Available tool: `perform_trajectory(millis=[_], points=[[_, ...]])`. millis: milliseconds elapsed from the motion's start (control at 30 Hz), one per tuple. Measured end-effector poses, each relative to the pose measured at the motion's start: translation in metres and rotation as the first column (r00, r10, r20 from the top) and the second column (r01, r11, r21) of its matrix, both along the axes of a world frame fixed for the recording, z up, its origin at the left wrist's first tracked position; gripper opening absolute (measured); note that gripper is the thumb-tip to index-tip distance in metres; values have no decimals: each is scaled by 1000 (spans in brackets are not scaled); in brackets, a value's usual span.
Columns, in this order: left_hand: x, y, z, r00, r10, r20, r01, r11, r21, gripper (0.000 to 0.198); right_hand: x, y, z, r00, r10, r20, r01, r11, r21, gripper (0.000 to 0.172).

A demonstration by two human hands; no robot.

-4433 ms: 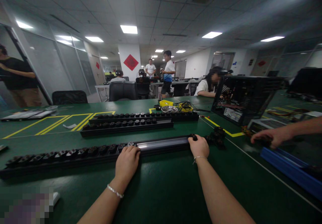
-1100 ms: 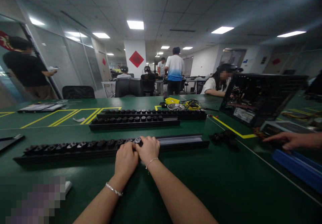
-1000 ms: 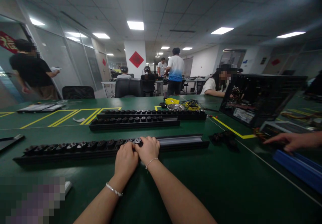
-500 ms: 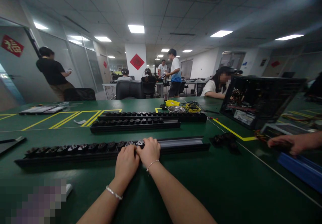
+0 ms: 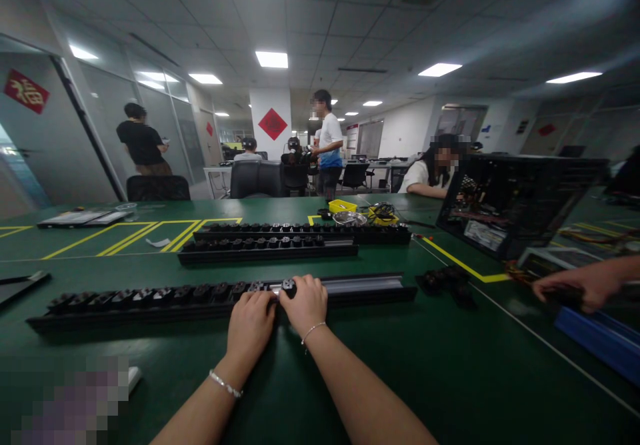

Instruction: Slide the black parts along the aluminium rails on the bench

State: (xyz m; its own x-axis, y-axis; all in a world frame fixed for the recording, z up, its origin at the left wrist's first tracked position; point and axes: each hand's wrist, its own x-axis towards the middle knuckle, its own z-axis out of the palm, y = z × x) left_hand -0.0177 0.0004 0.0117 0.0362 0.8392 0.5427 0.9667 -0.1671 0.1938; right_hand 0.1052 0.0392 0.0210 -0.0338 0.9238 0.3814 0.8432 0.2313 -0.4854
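A long black rail (image 5: 360, 287) lies across the table in front of me, its left part filled with a row of round black socket-like modules (image 5: 183, 294). My right hand (image 5: 307, 306) grips one such module (image 5: 289, 287) at the end of the row, over the rail's channel. Beside it, my left hand (image 5: 251, 318) has its fingers curled over the rail at the last modules of the row; what its fingertips press on is partly hidden. A small gap shows between the two hands. The channel to the right of my right hand holds no modules.
Behind are two more black rails (image 5: 270, 255) with modules. Loose black parts (image 5: 447, 281) lie right of my rail. Farther right stand an open computer case (image 5: 520, 205) and a blue bar (image 5: 597, 341), with another person's hand (image 5: 575, 285) above it. Yellow trays (image 5: 343, 206) stand behind.
My right hand has shifted slightly right with the module, widening the gap from my left hand, which stays nearly still. In the background, two standing people have moved.
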Motion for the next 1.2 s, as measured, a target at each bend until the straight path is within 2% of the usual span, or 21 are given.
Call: perform_trajectory(millis=[500, 1200], points=[[-4, 2, -2, 998, -59, 13, 59, 998, 22, 20, 0, 1, -5, 999, -35, 17, 34, 996, 82, 23], [-6, 3, -4, 998, -48, 32, 47, 999, 10, 20, 15, 4, -8, 994, -111, -4, 111, 989, 100, 22]])
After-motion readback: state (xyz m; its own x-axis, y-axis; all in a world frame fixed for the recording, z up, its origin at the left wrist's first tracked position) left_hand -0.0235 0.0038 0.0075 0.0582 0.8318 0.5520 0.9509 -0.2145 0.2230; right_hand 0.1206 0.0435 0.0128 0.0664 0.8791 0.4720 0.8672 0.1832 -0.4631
